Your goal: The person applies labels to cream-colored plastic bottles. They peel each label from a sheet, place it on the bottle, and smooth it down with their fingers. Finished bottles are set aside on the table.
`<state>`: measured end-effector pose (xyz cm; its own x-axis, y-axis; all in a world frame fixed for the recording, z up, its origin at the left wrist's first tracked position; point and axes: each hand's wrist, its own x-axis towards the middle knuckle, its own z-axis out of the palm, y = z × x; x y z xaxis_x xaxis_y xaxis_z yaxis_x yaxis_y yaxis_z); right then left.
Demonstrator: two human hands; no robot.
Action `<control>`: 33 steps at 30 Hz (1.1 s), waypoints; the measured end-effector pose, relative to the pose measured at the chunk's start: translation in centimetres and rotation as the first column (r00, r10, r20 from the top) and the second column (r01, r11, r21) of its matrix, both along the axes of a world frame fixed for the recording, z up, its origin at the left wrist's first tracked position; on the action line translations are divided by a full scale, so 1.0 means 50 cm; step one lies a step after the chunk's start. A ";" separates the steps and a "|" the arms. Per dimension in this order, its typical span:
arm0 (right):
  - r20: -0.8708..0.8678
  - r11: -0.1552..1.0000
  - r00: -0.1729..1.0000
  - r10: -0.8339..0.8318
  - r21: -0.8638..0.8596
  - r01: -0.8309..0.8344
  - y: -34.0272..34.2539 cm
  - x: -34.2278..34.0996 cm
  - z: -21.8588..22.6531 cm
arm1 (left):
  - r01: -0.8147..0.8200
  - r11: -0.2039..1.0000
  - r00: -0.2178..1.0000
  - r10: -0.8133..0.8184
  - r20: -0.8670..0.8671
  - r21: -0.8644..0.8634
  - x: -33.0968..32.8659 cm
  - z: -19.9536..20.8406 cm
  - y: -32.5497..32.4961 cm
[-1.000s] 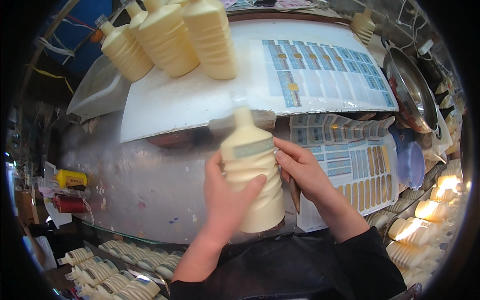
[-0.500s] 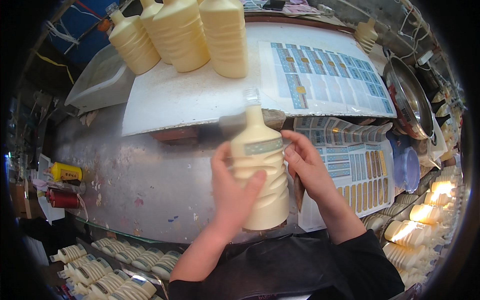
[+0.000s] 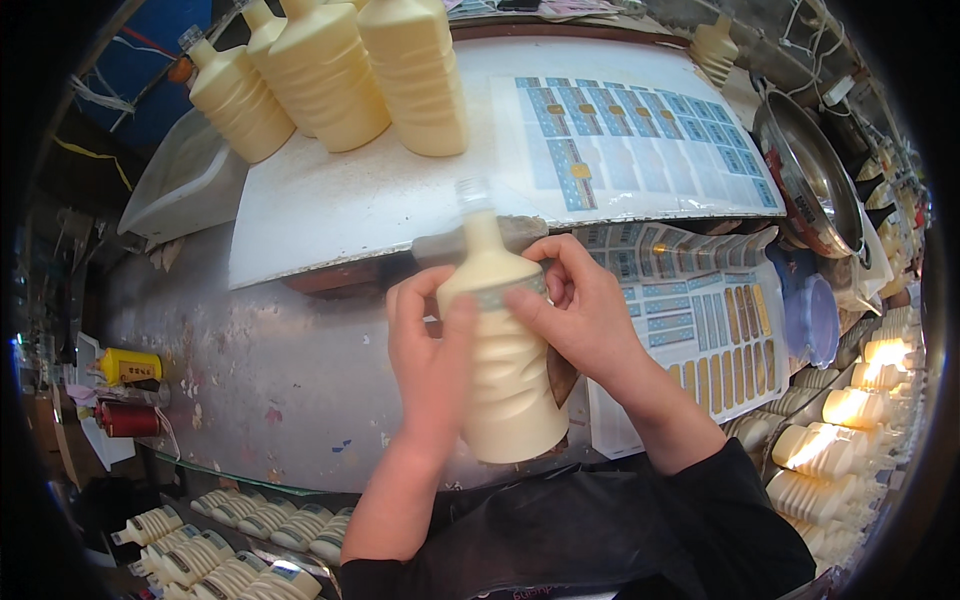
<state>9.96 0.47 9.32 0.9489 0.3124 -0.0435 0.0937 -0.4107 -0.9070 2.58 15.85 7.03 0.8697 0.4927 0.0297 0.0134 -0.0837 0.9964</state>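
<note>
A cream plastic bottle (image 3: 512, 395) with a clear threaded neck stands at the front of the grey worktable, tilted slightly left. Around its shoulder runs a narrow blue-green label (image 3: 492, 296). My left hand (image 3: 425, 340) grips the bottle's left side, its thumb blurred over the label's left part. On the other side, my right hand (image 3: 588, 310) has its thumb pressed on the label's right end, its fingers bent behind the shoulder. A brown flat piece (image 3: 562, 378) shows beside the bottle below my right hand; I cannot tell whether it is held.
Several unlabelled cream bottles (image 3: 412, 85) stand on the raised white board (image 3: 330, 215). Label sheets (image 3: 640, 150) lie on it, with more label strips (image 3: 705, 330) below. A metal pan (image 3: 815, 170) and purple tub (image 3: 812, 320) are at right. Labelled bottles (image 3: 215, 565) fill the lower left.
My right thumb has moved left onto the label, and my left thumb has risen from the bottle's middle to the label. The whole view has shifted slightly.
</note>
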 end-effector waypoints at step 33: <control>0.055 0.999 0.998 -0.042 0.001 0.042 0.011 -0.008 -0.003 | -0.001 0.997 0.999 -0.001 0.032 0.073 -0.003 -0.005 0.001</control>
<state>9.57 1.04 9.19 0.9622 0.2723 0.0093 0.1263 -0.4154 -0.9008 2.44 15.92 6.77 0.8677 0.4880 0.0940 -0.0189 -0.1567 0.9875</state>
